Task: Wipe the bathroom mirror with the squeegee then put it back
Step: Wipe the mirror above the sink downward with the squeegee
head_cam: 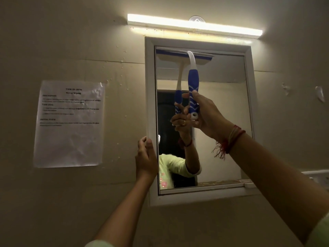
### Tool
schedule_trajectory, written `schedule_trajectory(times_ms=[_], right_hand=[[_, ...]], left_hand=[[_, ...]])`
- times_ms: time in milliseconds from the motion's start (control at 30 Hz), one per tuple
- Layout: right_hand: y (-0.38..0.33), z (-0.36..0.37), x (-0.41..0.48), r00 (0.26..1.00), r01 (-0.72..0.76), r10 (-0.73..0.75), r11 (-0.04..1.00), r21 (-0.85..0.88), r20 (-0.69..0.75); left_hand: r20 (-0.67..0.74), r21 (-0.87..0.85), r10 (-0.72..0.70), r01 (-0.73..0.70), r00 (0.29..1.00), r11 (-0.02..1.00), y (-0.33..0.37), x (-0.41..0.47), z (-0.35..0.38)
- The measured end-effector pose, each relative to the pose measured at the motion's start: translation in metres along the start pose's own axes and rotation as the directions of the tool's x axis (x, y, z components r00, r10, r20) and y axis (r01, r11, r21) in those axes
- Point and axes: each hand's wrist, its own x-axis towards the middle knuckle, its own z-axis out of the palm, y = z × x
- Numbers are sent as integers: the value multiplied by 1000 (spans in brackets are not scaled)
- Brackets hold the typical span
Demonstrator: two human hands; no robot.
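Note:
The white-framed bathroom mirror (222, 122) hangs on a beige wall. A blue and white squeegee (193, 81) lies with its blade against the glass at the top left of the mirror. My right hand (204, 114) grips the lower end of its blue handle. My left hand (146, 157) holds the mirror's left frame edge near the bottom, thumb on the front. The glass reflects the squeegee, my arm and a light green sleeve.
A lit strip light (194, 24) runs above the mirror, with a clear suction hook (195, 19) above it. A printed task sheet (70, 123) is taped to the wall at left. Another clear hook (320, 96) sits at right. A white shelf (318, 172) juts out at lower right.

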Motion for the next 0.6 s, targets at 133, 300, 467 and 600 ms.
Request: schedule_trajectory(times_ms=[133, 300, 467, 600], right_hand=[[4, 0, 3, 1000, 6, -5, 1000, 22, -28], [11, 3, 0, 998, 23, -22, 999, 27, -54], [24, -5, -9, 999, 7, -8, 1000, -22, -40], [29, -11, -15, 999, -14, 14, 1000, -5, -31]], left_hand=[[-8, 5, -3, 3, 1000, 1000, -2, 0, 1], [-12, 6, 9, -9, 1000, 1000, -2, 1, 1], [-13, 4, 19, -19, 1000, 1000, -3, 1, 2], [-16, 14, 6, -6, 1000, 1000, -5, 1, 2]])
